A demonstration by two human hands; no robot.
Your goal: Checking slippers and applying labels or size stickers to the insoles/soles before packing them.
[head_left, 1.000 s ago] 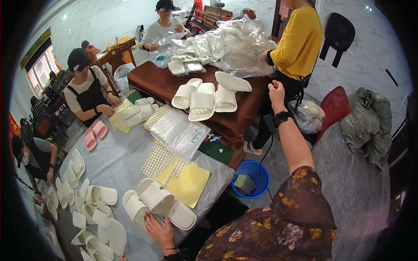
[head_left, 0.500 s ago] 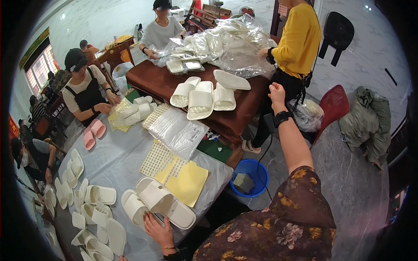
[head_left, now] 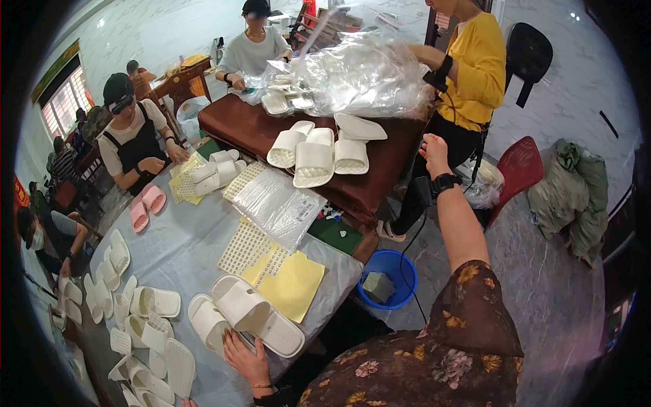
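My left hand (head_left: 245,358) lies on the grey-covered table (head_left: 183,247), fingers spread, touching the near edge of a pair of white slippers (head_left: 247,319) stacked across each other. It grips nothing. My right arm, in a floral sleeve, stretches far forward. My right hand (head_left: 434,150), with a black watch at the wrist, hangs in the air beside the corner of the brown table (head_left: 366,186). Its fingers are curled loosely, and I cannot see whether anything is in them. More white slippers (head_left: 319,152) lie on the brown table just left of that hand.
Yellow sheets (head_left: 291,285), dotted sticker sheets (head_left: 245,247) and a clear bag stack (head_left: 278,203) lie on the grey table, with several white slippers (head_left: 146,319) at left and a pink pair (head_left: 146,205). A blue bucket (head_left: 386,278) stands on the floor. A person in yellow handles plastic bags (head_left: 366,74); others sit around.
My left hand has stayed by the stacked slippers and my right hand has stayed raised near the brown table. The person in yellow has reached into the plastic bags.
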